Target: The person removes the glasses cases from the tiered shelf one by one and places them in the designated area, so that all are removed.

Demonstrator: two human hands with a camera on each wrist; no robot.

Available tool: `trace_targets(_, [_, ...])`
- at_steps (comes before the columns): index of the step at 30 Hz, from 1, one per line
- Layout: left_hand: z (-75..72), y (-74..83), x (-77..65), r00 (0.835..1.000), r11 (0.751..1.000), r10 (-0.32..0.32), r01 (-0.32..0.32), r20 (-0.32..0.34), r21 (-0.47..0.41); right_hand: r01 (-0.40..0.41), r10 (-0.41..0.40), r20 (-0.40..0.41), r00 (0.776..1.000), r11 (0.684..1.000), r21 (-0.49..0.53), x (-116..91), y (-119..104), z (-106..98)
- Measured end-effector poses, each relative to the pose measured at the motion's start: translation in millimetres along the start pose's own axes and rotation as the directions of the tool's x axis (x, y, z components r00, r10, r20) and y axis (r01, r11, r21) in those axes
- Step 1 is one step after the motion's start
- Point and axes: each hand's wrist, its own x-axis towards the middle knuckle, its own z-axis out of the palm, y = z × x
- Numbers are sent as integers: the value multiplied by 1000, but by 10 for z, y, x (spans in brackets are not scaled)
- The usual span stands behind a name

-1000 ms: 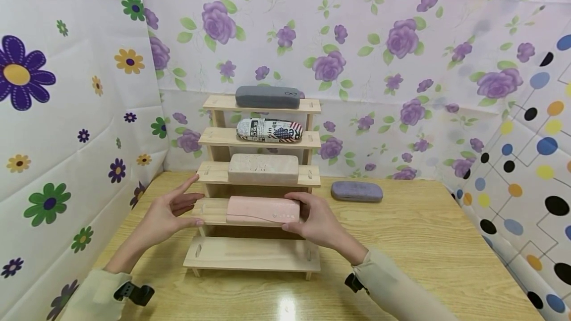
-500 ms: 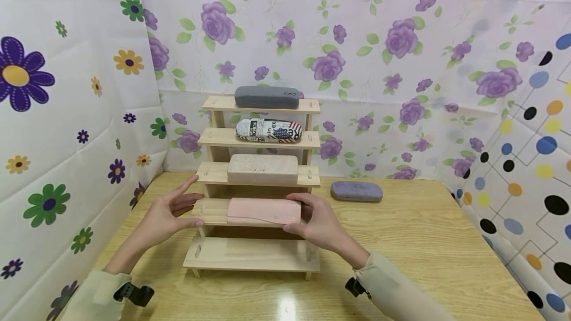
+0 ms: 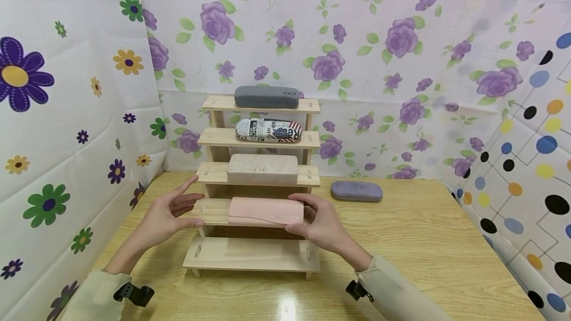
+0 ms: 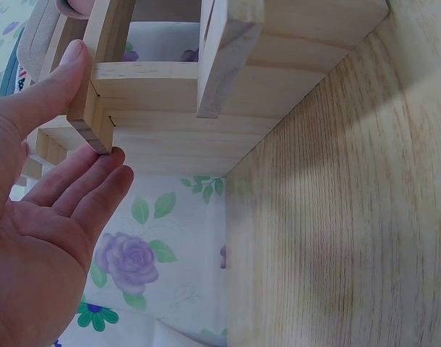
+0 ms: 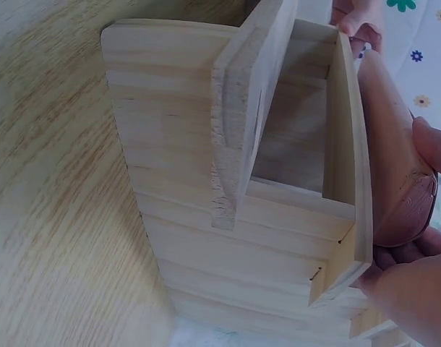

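Clearly, right hand (image 3: 320, 222) pinches the pink case (image 3: 263, 210), left hand (image 3: 162, 216) spread beside wooden rack (image 3: 250, 253).

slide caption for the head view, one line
Right hand holding a pink case at the second-lowest shelf of a wooden rack, left hand gripping that shelf's left end.

Grey case (image 3: 266, 97), far: glasses sign (image 3: 289, 93), right end. Printed case (image 3: 268, 130): lettering (image 3: 273, 124), "ex" legible. Pink case (image 3: 258, 209): small mark (image 3: 287, 217), right, unreadable.

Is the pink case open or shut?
Shut. On the pink case, the flap lies down over the front, its wavy edge flat, with no gap showing.
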Motion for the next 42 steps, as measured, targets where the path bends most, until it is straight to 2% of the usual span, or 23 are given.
trace_targets(17, [3, 4, -2, 1000, 1000, -7, 7, 1, -1, 20, -20, -23, 1000, 1000, -10, -57, 17, -99])
trace_targets(31, [-3, -11, -6, 1000, 1000, -13, 13, 1, 0, 50, -51, 10, 999, 996, 76, -140, 72, -216])
trace_targets(37, [-2, -10, -3, 1000, 1000, -12, 12, 2, -2, 73, -74, 12, 997, 996, 55, -185, 108, -276])
trace_targets(42, [-3, -9, -6, 1000, 1000, -10, 10, 2, -2, 58, -59, 22, 998, 998, 31, -235, 117, -332])
